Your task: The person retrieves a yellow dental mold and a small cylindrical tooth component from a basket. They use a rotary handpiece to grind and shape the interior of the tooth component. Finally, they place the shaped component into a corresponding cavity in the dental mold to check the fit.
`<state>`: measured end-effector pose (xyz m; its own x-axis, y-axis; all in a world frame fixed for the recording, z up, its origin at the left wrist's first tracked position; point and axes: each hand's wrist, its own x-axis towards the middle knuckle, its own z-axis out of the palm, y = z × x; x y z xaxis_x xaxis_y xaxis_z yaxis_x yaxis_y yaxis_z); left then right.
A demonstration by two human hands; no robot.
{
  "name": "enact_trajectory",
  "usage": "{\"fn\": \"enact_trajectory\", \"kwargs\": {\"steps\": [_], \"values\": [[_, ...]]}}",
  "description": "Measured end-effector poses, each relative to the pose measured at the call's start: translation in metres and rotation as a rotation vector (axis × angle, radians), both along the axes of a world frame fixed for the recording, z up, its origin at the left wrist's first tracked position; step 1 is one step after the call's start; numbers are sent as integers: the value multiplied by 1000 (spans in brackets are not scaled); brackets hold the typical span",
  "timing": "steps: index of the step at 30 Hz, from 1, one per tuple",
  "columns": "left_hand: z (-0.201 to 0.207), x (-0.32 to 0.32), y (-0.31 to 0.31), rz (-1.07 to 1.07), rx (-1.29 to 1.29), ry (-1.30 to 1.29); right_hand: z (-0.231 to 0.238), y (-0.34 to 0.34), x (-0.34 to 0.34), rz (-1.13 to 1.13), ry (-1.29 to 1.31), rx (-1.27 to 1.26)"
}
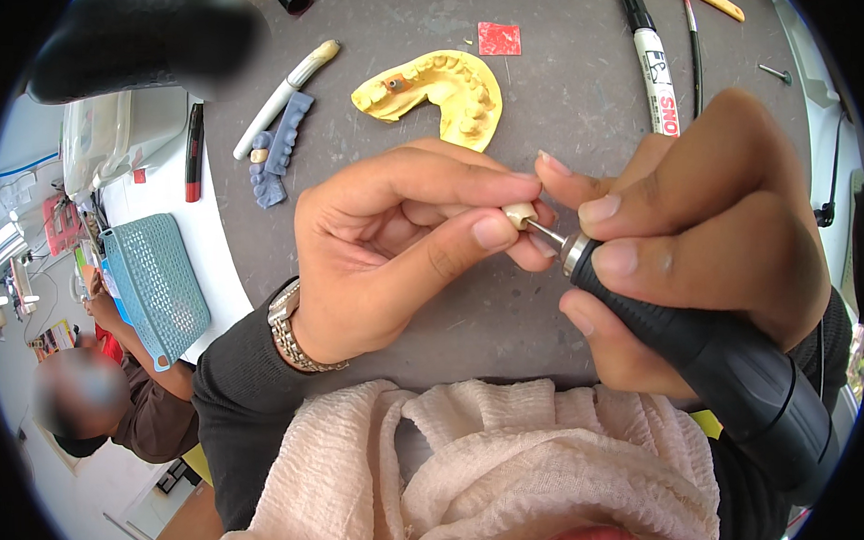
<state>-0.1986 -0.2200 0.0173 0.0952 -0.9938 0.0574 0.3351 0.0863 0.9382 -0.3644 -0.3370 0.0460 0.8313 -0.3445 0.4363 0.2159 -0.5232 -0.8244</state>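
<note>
Between the thumb and fingers of my left hand (402, 233) is a small cream dental crown (519, 215), held over the middle of the dark grey table. My right hand (707, 251) wraps round a black rotary handpiece (720, 355) with a metal collar. Its thin bur (545, 231) reaches the side of the crown facing right; whether the tip is inside it I cannot tell. Beyond my hands lies a yellow plaster dental model (473, 88), an arch of teeth with one brownish spot at its left part.
Left of the model lie a white stick-like tool (279, 104) and blue-grey impression pieces (289, 132). A red square (499, 38), a white marker (656, 81) and a thin brush (695, 56) lie farther back. At far left are a teal basket (156, 280) and a seated person (156, 403).
</note>
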Motion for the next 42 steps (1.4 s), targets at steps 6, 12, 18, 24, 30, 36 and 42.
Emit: {"fn": "enact_trajectory", "kwargs": {"steps": [6,12,18,24,30,36,42], "values": [[11,-7,-2,49,141,10,1,3,-5,-23,2,7],[11,-9,-2,69,139,-21,0,2,-5,-7,11,18],[10,-12,-6,78,112,-56,5,1,-7,-26,26,5],[8,-10,-5,68,91,-64,3,3,-7,-43,12,18],[2,-5,-1,16,-4,-8,1,-1,-4,3,5,9],[5,-5,-4,4,39,-23,4,1,-6,-42,7,0],[4,-6,0,33,72,-23,1,-1,-3,-1,5,-1]]}}
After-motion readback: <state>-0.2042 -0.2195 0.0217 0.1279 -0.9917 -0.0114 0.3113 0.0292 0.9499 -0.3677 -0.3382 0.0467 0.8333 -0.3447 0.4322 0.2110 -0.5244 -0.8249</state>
